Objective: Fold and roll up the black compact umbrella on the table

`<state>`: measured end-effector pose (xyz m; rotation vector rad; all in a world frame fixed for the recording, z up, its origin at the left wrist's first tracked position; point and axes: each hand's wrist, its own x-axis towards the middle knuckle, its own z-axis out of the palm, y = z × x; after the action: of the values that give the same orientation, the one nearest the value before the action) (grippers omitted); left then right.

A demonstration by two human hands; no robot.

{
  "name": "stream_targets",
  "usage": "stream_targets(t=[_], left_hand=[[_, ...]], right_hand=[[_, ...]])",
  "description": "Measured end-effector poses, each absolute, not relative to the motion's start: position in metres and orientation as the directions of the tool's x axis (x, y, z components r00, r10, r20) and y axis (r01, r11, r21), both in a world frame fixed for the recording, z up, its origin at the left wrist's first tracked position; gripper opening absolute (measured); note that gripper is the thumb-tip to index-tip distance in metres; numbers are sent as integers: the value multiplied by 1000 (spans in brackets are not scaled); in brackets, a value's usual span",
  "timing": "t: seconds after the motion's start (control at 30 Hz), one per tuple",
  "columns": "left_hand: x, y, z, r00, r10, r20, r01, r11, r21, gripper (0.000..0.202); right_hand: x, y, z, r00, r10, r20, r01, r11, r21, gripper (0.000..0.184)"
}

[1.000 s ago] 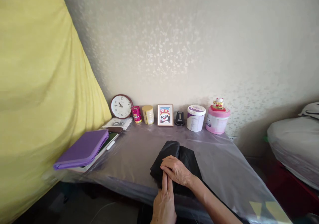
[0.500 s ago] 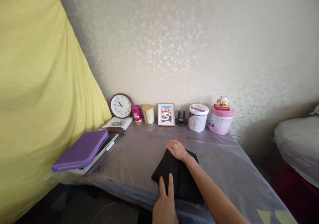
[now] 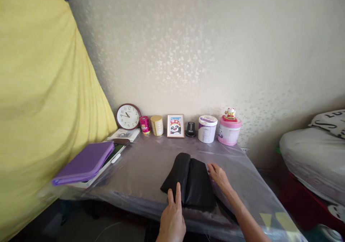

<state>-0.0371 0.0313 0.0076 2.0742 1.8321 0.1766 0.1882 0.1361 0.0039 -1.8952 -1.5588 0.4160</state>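
A black folded cloth (image 3: pixel 198 182) lies near the front edge of the table, with a crease running down its middle. Its kind I cannot make out. My left hand (image 3: pixel 172 215) is at its near left side, two fingers stretched out and apart against the cloth; the other fingers are mostly hidden. At the far right edge of the cloth is my right hand (image 3: pixel 219 175), fingers curled in and tips together at the edge. A dark strip shows beneath the right forearm.
A purple folder (image 3: pixel 83 163) lies on books at the left, beside a yellow curtain (image 3: pixel 48 91). Along the wall stand a clock (image 3: pixel 128 116), a pink can (image 3: pixel 145 125), a yellow-lidded jar (image 3: pixel 157 126), a picture frame (image 3: pixel 175 136), a white tub (image 3: pixel 207 132) and a pink tub (image 3: pixel 228 134).
My right hand has moved off the top of the cloth to its right edge, and its fingers have curled. The left hand stays at the near left. The view has shifted slightly right.
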Motion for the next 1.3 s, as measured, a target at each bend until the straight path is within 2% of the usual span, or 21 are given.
stream_targets(t=[0.1, 0.17, 0.27, 0.5, 0.6, 0.7, 0.77, 0.9, 1.0, 1.17, 1.3], left_hand=[[-38, 30, 6, 146, 981, -132, 934, -93, 346, 84], [-38, 29, 5, 140, 983, -122, 932, -89, 351, 83], [-38, 30, 3, 139, 985, -103, 921, -90, 380, 83], [-38, 31, 2, 129, 986, -110, 909, -74, 409, 84], [-38, 30, 6, 129, 984, -124, 908, -66, 414, 84], [-38, 31, 9, 137, 984, -114, 903, -77, 423, 86], [-38, 31, 9, 142, 985, -101, 896, -84, 437, 88], [-39, 32, 9, 130, 983, -127, 891, -60, 450, 92], [-38, 33, 8, 122, 983, -134, 889, -48, 456, 92], [-37, 34, 4, 137, 982, -129, 892, -66, 446, 86], [-39, 35, 1, 130, 983, -132, 904, -62, 424, 76]], right_hand=[[181, 111, 3, 200, 980, 3, 647, -130, -751, 41], [172, 102, 5, 181, 983, 42, 648, -86, -757, 43], [161, 96, 9, 166, 979, 120, 705, -32, -708, 41], [156, 97, 20, 183, 958, 222, 850, -40, -524, 31], [155, 99, 21, 193, 965, 177, 786, -44, -617, 29], [153, 104, 22, 210, 977, 44, 619, -97, -780, 31], [148, 108, 27, 163, 987, 2, 499, -81, -863, 33], [124, 121, 42, 66, 993, 94, 283, 71, -957, 40], [98, 137, 46, 54, 992, 114, 221, 99, -970, 45], [62, 162, 28, 6, 996, 89, 302, 83, -950, 42], [53, 171, 18, -47, 995, 84, 587, 96, -804, 37]])
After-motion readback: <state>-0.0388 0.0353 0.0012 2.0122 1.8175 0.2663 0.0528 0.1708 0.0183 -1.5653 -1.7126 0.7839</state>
